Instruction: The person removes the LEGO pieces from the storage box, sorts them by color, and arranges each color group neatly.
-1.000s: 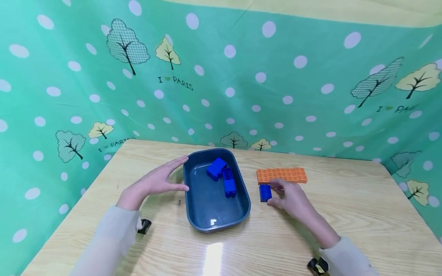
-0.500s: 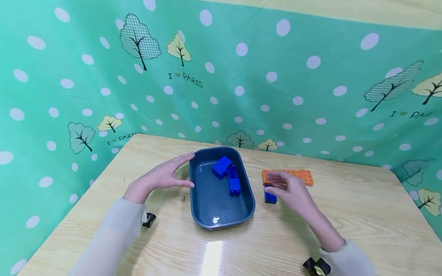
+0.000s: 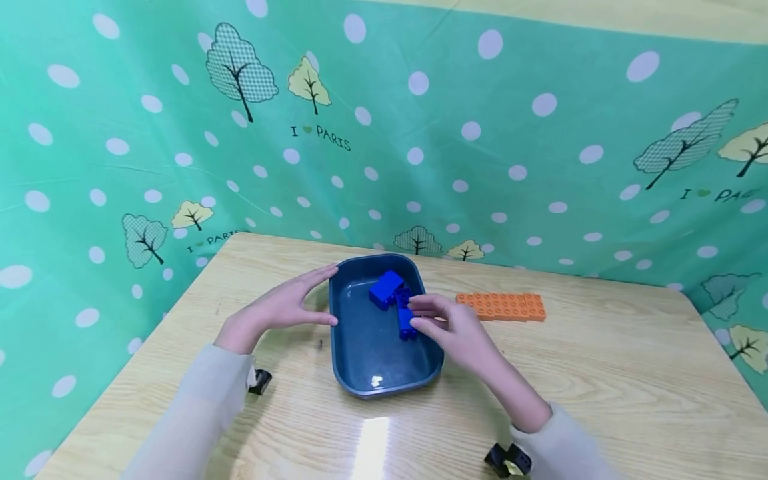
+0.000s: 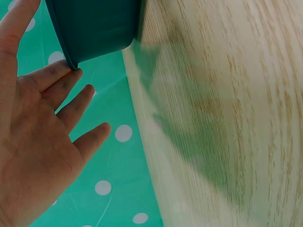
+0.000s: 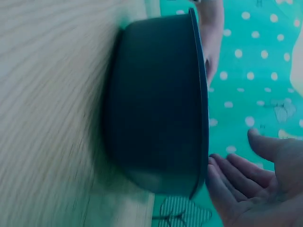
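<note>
In the head view my left hand [image 3: 273, 310] rests against the left side of a dark blue tray [image 3: 345, 389], thumb and fingers spread. The left wrist view shows fingertips touching the rim of the tray [image 4: 97, 26]. Over the tray's right rim reaches my right hand [image 3: 459, 333]. In the right wrist view, no brick shows between the right hand's [image 5: 258, 184] parted thumb and fingers. Inside the tray lie a blue brick [image 3: 386, 289] and a longer blue piece [image 3: 404, 320], partly behind the right fingertips. A small blue brick seen earlier cannot be made out now.
A flat row of orange bricks [image 3: 501, 306] lies on the wooden table [image 3: 600, 373], right of the tray. Green dotted cloth [image 3: 384, 133] hangs behind the table. Black wrist devices [image 3: 260, 382] sit under both sleeves.
My right hand has moved left from beside the orange bricks to above the tray. The small blue brick is gone from its spot on the table. My left hand stays at the tray.
</note>
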Tool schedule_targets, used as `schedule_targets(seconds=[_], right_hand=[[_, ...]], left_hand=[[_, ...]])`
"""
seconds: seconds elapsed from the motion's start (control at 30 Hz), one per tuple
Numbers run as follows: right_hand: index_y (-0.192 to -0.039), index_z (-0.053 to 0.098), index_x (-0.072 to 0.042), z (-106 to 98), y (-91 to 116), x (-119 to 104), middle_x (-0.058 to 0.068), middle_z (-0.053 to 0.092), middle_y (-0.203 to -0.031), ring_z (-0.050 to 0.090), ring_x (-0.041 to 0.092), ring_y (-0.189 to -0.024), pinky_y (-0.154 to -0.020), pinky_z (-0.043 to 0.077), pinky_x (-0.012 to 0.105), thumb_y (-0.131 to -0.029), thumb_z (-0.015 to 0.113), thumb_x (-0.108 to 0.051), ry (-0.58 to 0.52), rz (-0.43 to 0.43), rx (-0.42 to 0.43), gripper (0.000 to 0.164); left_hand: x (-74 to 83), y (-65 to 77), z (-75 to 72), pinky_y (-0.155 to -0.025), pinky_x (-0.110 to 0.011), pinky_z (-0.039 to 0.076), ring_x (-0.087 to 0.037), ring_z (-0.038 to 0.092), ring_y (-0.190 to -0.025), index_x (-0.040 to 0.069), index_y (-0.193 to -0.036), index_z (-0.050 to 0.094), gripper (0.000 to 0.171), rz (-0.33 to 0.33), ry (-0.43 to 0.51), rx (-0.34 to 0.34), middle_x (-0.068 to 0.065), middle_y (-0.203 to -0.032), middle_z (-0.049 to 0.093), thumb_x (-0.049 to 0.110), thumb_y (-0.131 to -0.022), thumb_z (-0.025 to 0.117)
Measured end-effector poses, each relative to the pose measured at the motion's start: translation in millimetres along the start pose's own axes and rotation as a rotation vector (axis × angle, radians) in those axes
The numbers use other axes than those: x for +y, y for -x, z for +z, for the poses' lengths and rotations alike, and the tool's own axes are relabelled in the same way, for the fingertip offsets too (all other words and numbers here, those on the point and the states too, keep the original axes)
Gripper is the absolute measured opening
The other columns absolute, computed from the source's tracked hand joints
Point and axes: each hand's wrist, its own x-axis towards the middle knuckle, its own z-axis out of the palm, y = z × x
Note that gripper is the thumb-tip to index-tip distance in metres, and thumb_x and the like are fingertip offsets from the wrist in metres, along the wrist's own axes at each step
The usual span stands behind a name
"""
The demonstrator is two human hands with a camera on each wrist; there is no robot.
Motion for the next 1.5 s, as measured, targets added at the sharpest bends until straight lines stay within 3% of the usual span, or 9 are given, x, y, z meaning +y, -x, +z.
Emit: schedule_targets(seconds=[0.23, 0.33, 0.4, 0.6, 0.83, 1.0, 1.13, 1.37, 1.5], right_hand=[[-0.135, 0.059, -0.002, 33, -10, -16, 0.016, 0.062, -0.138, 0.059, 0.031, -0.130, -0.108, 0.050, 0.045, -0.103, 0.055, -0.015, 0.658, -0.106, -0.094, 0.035], [-0.136, 0.057, 0.002, 44, -15, -15, 0.019, 0.058, -0.142, 0.055, 0.034, -0.134, -0.109, 0.049, 0.045, -0.104, 0.053, -0.016, 0.828, -0.117, -0.132, 0.038], [-0.137, 0.056, 0.003, 48, -19, -13, 0.021, 0.056, -0.143, 0.054, 0.035, -0.135, -0.109, 0.048, 0.045, -0.104, 0.053, -0.017, 0.884, -0.132, -0.142, 0.039], [-0.140, 0.052, 0.004, 48, -30, -9, 0.021, 0.055, -0.145, 0.052, 0.036, -0.136, -0.113, 0.045, 0.045, -0.098, 0.063, -0.018, 0.867, -0.179, -0.106, 0.049], [-0.135, 0.057, 0.001, 50, -37, -1, 0.017, 0.061, -0.137, 0.057, 0.035, -0.125, -0.111, 0.047, 0.045, -0.085, 0.080, -0.016, 0.800, -0.239, -0.051, 0.058], [-0.125, 0.066, 0.001, 53, -45, 3, 0.015, 0.066, -0.128, 0.061, 0.033, -0.113, -0.101, 0.054, 0.042, -0.081, 0.082, -0.011, 0.784, -0.262, 0.016, 0.048], [-0.121, 0.069, 0.000, 56, -53, 5, 0.016, 0.068, -0.120, 0.064, 0.033, -0.105, -0.095, 0.057, 0.042, -0.085, 0.076, -0.004, 0.798, -0.243, 0.076, 0.037], [-0.134, 0.061, -0.009, 64, -59, 10, 0.016, 0.068, -0.123, 0.066, 0.035, -0.108, -0.095, 0.057, 0.044, -0.086, 0.078, -0.013, 0.713, -0.095, -0.011, 0.051], [-0.127, 0.064, -0.010, 65, -60, 12, 0.011, 0.066, -0.124, 0.064, 0.031, -0.115, -0.100, 0.054, 0.044, -0.085, 0.080, -0.016, 0.593, -0.104, -0.036, 0.045]], left_hand=[[-0.2, 1.3, 1.6, -0.121, -0.061, 0.027, -0.039, 0.025, -0.152, 0.013, -0.159, 0.026, 0.100, 0.009, 0.015, -0.001, -0.010, -0.167, 0.023, 0.052, -0.082, 0.077], [0.4, 0.8, 1.0, -0.121, -0.061, 0.027, -0.039, 0.025, -0.152, 0.012, -0.159, 0.026, 0.100, 0.014, 0.017, 0.001, -0.010, -0.167, 0.023, 0.051, -0.082, 0.077], [1.6, -0.9, -0.3, -0.121, -0.060, 0.027, -0.038, 0.025, -0.152, 0.012, -0.159, 0.025, 0.100, 0.016, 0.019, 0.001, -0.010, -0.167, 0.023, 0.050, -0.082, 0.077], [4.8, -4.1, -1.1, -0.121, -0.060, 0.027, -0.037, 0.025, -0.152, 0.014, -0.159, 0.025, 0.101, 0.014, 0.028, -0.003, -0.009, -0.167, 0.023, 0.051, -0.081, 0.078], [3.3, 0.5, 0.9, -0.121, -0.060, 0.027, -0.038, 0.025, -0.152, 0.015, -0.160, 0.025, 0.101, -0.008, 0.021, -0.009, -0.009, -0.167, 0.022, 0.051, -0.081, 0.078], [2.7, 1.1, -1.1, -0.121, -0.060, 0.027, -0.038, 0.024, -0.152, 0.015, -0.160, 0.025, 0.102, -0.010, 0.008, -0.011, -0.008, -0.167, 0.022, 0.052, -0.081, 0.078], [2.1, 0.1, -1.5, -0.121, -0.060, 0.026, -0.038, 0.024, -0.152, 0.015, -0.159, 0.025, 0.102, -0.011, 0.007, -0.015, -0.008, -0.167, 0.022, 0.053, -0.081, 0.078], [1.8, -0.1, -0.9, -0.122, -0.059, 0.026, -0.037, 0.023, -0.153, 0.016, -0.160, 0.024, 0.101, -0.008, 0.007, -0.013, -0.007, -0.168, 0.021, 0.053, -0.082, 0.077], [2.6, -0.2, -1.1, -0.122, -0.059, 0.025, -0.037, 0.023, -0.153, 0.014, -0.159, 0.025, 0.101, -0.001, 0.014, -0.013, -0.008, -0.167, 0.021, 0.052, -0.082, 0.077]])
